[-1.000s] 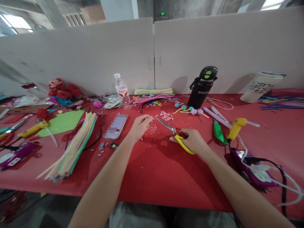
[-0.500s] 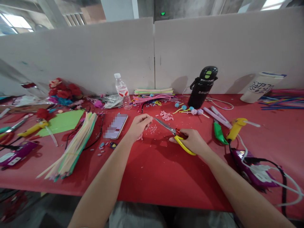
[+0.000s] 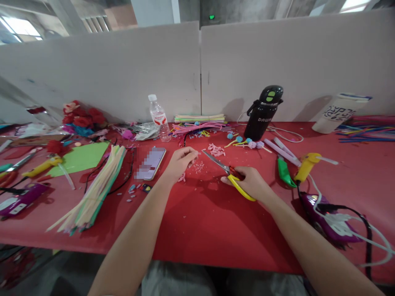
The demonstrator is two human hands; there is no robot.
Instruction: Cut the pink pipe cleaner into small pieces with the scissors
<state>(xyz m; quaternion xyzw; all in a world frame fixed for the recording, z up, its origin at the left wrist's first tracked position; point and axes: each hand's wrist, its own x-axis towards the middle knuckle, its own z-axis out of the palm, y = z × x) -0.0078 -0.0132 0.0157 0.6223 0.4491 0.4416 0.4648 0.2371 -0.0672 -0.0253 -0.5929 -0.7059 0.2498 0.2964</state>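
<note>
By the right hand (image 3: 251,183), yellow-and-red-handled scissors (image 3: 226,169) are gripped; by the left hand (image 3: 181,163), a small pink piece (image 3: 199,153) is pinched, just beside the blade tips (image 3: 206,153) and above the desk (image 3: 197,230). More pink pieces (image 3: 216,149) are heaped beyond. "DAWN" can be read on the black flask (image 3: 261,119); the label (image 3: 160,120) on the clear bottle (image 3: 163,133) cannot be read. Room is left between the arms (image 3: 132,230), toward the near edge (image 3: 228,265).

Muted light reaches the red table (image 3: 197,236); a window (image 3: 23,26) glares beyond its far left corner. The insulated bottle (image 3: 262,117) shadows the partition (image 3: 138,70). Both table ends look stretched.
</note>
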